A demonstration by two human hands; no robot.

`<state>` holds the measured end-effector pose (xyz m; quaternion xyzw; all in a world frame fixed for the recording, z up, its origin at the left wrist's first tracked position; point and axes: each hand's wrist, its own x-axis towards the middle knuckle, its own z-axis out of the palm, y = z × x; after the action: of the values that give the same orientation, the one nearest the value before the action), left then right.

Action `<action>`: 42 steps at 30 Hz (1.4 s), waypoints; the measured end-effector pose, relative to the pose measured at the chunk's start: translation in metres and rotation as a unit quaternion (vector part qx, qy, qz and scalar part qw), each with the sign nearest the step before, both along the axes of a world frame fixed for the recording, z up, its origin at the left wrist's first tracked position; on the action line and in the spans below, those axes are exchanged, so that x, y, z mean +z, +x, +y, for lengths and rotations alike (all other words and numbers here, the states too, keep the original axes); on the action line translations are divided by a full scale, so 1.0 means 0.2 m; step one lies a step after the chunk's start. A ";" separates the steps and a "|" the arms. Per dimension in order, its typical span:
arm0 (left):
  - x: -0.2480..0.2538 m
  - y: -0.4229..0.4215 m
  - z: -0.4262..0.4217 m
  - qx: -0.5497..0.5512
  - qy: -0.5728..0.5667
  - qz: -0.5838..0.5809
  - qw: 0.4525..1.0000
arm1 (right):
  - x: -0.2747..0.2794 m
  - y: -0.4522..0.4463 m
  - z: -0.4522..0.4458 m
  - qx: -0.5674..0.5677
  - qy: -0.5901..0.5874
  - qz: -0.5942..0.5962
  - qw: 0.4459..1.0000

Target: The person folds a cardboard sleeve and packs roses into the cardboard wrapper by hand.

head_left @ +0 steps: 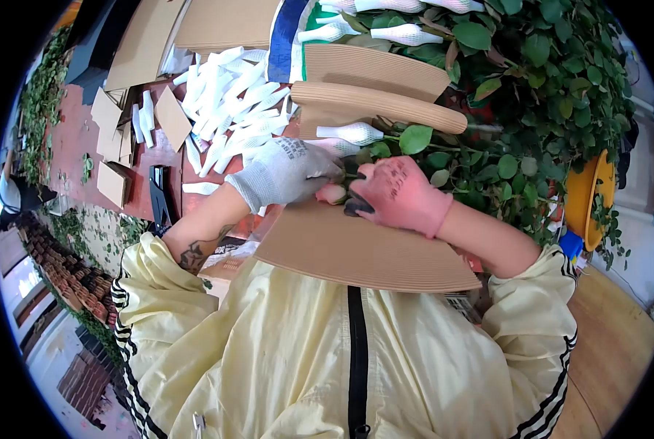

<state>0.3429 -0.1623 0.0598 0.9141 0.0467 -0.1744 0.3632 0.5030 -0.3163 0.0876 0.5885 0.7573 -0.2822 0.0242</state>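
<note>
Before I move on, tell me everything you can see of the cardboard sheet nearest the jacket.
The cardboard sheet is plain brown and looks corrugated, with fine parallel ribs by its near edge, which appears bowed in this wide view. It lies broad face up, its near edge overlapping the pale yellow jacket in the picture. The pink-gloved right hand is at its far side, partly hiding that edge, and a pink rose head shows there too. Whether either presses on it is unclear.

I can make out no word for certain: the dark print [290, 149] on the back of my grey left glove [284, 174] and the lettering [395, 180] on my pink right glove [403, 196] are both too small and blurred.
</note>
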 end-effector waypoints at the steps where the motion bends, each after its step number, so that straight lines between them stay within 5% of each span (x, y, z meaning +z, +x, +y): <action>1: 0.00 0.00 0.00 0.000 0.002 -0.001 1.000 | -0.03 -0.02 0.01 0.000 0.002 -0.001 1.000; 7: -0.05 -0.06 -0.07 0.039 0.026 -0.113 0.992 | -0.13 0.00 0.00 -0.065 0.078 0.046 0.994; 9: -0.04 -0.07 -0.08 -0.008 0.023 -0.166 0.986 | -0.07 0.02 -0.02 -0.124 0.148 -0.083 0.978; 13: 0.02 -0.06 -0.09 -0.015 0.074 -0.032 0.997 | -0.18 0.02 -0.02 -0.105 0.166 -0.108 0.975; 20: -0.03 -0.09 -0.10 -0.037 0.098 -0.064 0.992 | -0.19 0.00 -0.03 -0.102 0.195 -0.134 0.966; 22: -0.09 -0.12 -0.11 -0.027 0.087 -0.177 0.980 | -0.21 -0.01 -0.02 -0.105 0.192 -0.148 0.965; 28: -0.06 -0.10 -0.10 -0.052 0.116 -0.058 0.990 | -0.20 0.00 0.00 -0.075 0.170 -0.153 0.971; 35: -0.01 -0.09 -0.09 -0.035 0.092 -0.083 0.992 | -0.21 -0.01 -0.01 -0.091 0.138 -0.126 0.978; 38: 0.03 -0.06 -0.05 0.020 0.089 -0.010 0.996 | -0.22 -0.01 -0.01 -0.084 0.148 -0.130 0.977; 40: -0.05 -0.11 -0.02 0.127 0.143 -0.185 0.964 | -0.23 -0.01 -0.02 -0.086 0.150 -0.127 0.977; 42: -0.12 -0.11 -0.02 0.118 0.151 -0.139 0.972 | -0.24 0.00 -0.02 -0.076 0.175 -0.116 0.975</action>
<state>0.3216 -0.1657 0.0353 0.9617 0.1295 0.0074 0.2416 0.5025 -0.3204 0.0394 0.6682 0.7400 -0.0760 -0.0134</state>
